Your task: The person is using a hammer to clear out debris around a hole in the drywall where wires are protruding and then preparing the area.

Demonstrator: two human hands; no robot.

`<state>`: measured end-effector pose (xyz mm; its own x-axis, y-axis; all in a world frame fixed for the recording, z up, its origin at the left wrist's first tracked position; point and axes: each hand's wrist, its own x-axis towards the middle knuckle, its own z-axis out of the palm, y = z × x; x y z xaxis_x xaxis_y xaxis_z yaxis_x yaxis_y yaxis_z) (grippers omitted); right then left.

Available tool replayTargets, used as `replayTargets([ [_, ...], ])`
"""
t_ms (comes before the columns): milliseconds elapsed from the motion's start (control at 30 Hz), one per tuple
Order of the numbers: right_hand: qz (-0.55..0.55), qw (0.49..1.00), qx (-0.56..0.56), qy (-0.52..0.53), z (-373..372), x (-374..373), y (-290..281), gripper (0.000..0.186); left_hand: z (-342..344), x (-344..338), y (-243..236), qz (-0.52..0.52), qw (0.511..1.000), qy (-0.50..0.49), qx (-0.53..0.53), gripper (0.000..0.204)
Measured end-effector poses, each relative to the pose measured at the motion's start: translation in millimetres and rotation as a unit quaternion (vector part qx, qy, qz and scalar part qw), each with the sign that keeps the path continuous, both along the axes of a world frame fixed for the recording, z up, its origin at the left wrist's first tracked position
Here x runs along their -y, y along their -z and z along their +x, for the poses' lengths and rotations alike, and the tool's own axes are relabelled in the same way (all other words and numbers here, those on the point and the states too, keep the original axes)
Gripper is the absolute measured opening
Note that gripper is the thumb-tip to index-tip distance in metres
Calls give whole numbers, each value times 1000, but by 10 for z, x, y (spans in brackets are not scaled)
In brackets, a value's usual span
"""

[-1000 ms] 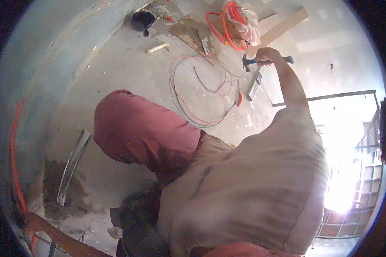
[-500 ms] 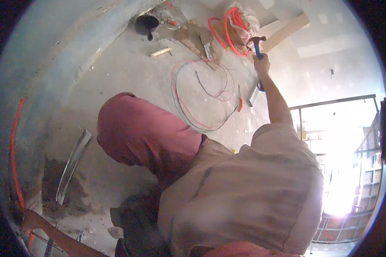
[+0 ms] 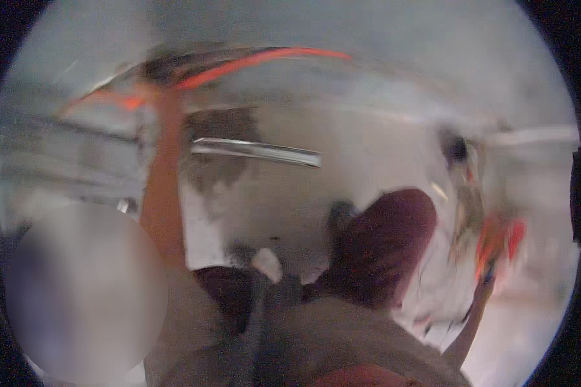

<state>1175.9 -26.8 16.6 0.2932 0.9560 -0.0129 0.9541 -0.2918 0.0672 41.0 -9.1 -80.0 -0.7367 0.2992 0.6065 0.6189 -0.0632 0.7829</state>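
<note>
My left arm reaches up to the wall, where my left hand (image 3: pixel 164 87) is closed around an orange tube (image 3: pixel 258 61). The tube shows on both sides of the hand, running along the wall; motion smears the fingers. Far over on the right, my right hand (image 3: pixel 485 284) grips a hammer (image 3: pixel 490 269). Only its dark blue handle shows faintly; the head is lost in blur against the orange coil behind it.
A metal channel strip (image 3: pixel 258 152) lies on the floor near the wall, by a dark damp patch (image 3: pixel 223 129). A dark bucket-like container (image 3: pixel 455 147) stands right of it. Orange-red coiled tubing (image 3: pixel 497 242) lies at the right. My bent knee (image 3: pixel 394 232) juts into the middle.
My view has swung left toward the wall, so the tube and left hand now sit at upper left. The right hand, still with the hammer, appears lower at the right. The picture is blurred.
</note>
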Motion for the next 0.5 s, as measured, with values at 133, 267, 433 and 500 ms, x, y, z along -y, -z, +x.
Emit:
replayTargets([
  [133, -162, 980, 7, -115, -1054, -709, 474, 28, -133, 14, 188, -137, 962, -209, -105, 116],
  [267, -113, 943, -295, -104, -3109, -1226, 422, 23, -164, 178, 154, -117, 972, -194, -62, 121],
  [433, -104, 874, -376, -290, -5172, -1616, -122, 25, -167, 105, 113, -95, 977, -176, -73, 120],
  [500, -25, 825, -271, -495, -6020, -1643, -295, 26, -201, 110, 190, -94, 975, -181, -84, 120],
])
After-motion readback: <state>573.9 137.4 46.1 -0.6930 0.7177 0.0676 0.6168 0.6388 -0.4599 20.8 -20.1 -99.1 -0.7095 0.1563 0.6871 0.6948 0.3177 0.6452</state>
